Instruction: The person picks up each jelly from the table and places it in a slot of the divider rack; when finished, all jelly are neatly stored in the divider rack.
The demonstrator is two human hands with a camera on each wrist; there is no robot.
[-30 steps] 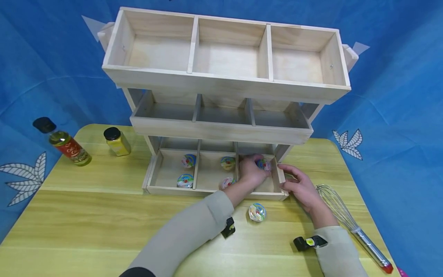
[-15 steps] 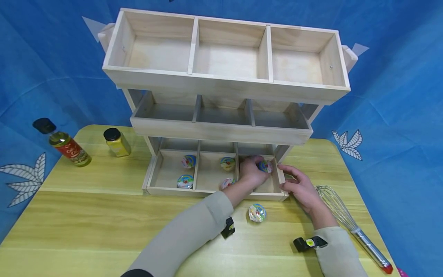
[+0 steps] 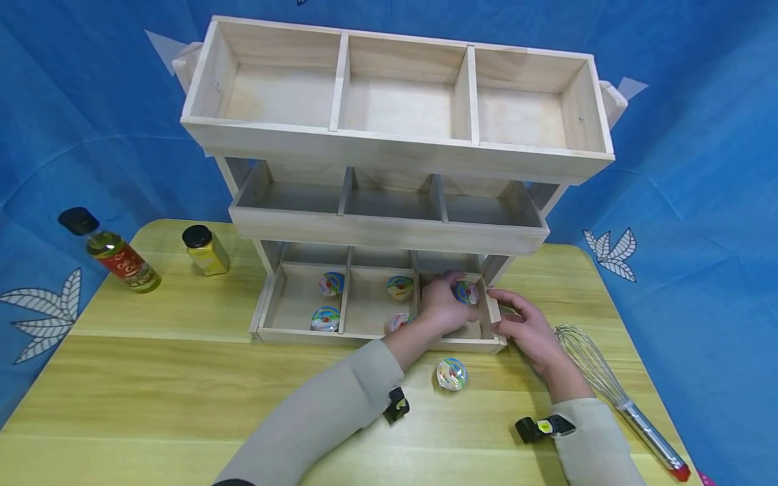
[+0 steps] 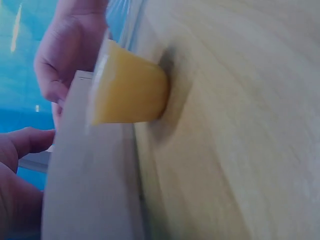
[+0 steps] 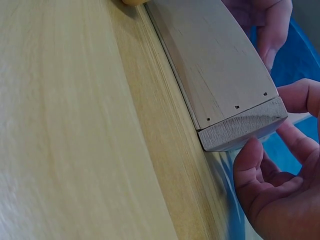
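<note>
My left hand [image 3: 446,304] reaches into the right compartment of the wooden rack's bottom tray [image 3: 377,335]. Its fingers lie beside a jelly cup [image 3: 467,292] with a colourful lid, and the thumb stands a little off the cup. At the tray's right end my right hand [image 3: 535,331] pinches the end board [image 5: 245,125] between thumb and fingers. Another jelly cup [image 3: 452,374] stands on the table in front of the tray; the left wrist view shows its yellow body [image 4: 132,85]. In the left compartment sit two cups [image 3: 325,318], and two more [image 3: 400,287] are in the middle one.
Above are the rack's middle tier [image 3: 389,226] and top tier [image 3: 395,138], each with three compartments. A whisk [image 3: 626,405] lies right of my right forearm. An oil bottle [image 3: 124,260] and a yellow jar with a black lid [image 3: 208,253] stand at the left.
The jelly cup by my left hand has shifted slightly right and toward me. My left thumb has drawn back from it. The right hand has stayed on the tray's end.
</note>
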